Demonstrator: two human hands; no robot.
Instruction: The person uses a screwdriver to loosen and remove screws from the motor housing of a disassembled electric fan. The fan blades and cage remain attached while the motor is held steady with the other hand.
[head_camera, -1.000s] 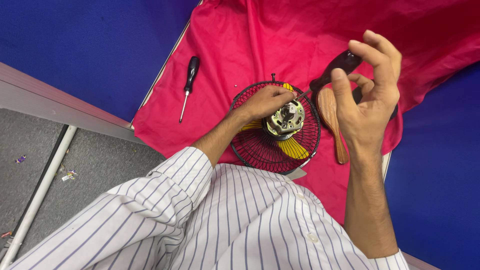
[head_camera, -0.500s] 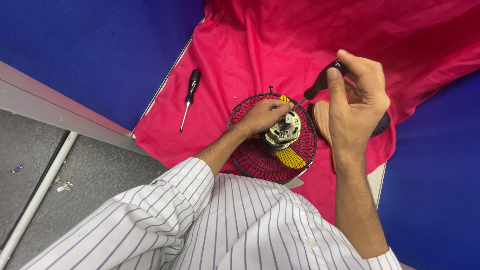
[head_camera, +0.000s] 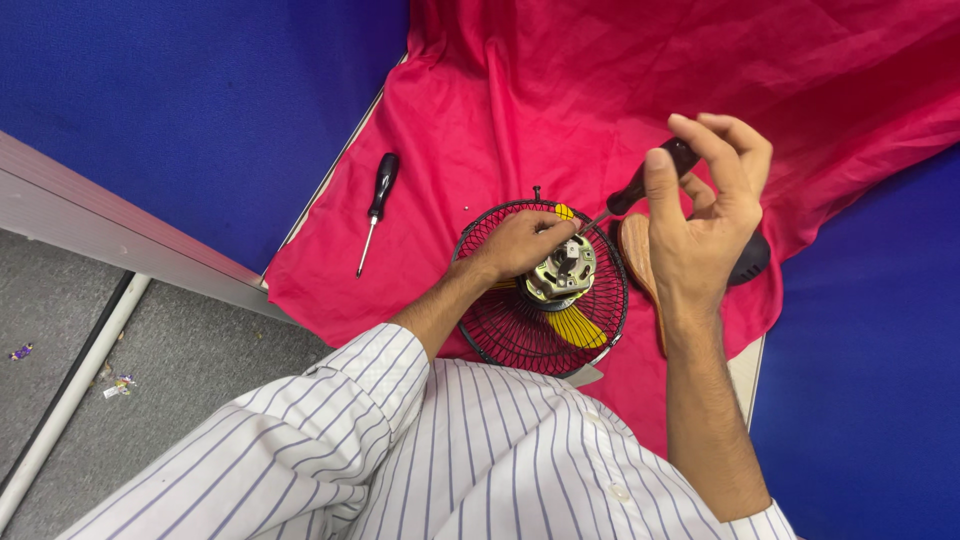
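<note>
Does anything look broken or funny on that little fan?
Yes. The fan lies flat on the red cloth with its metal motor bare above the black wire grille. The left hand rests on it while the right hand holds a screwdriver to it. A second screwdriver lies apart.

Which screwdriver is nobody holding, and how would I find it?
Start at the big pink cloth and go to its left edge, beside the blue wall. A black-handled screwdriver lies there alone, left of the round fan grille. The other screwdriver is in the right hand.
</note>
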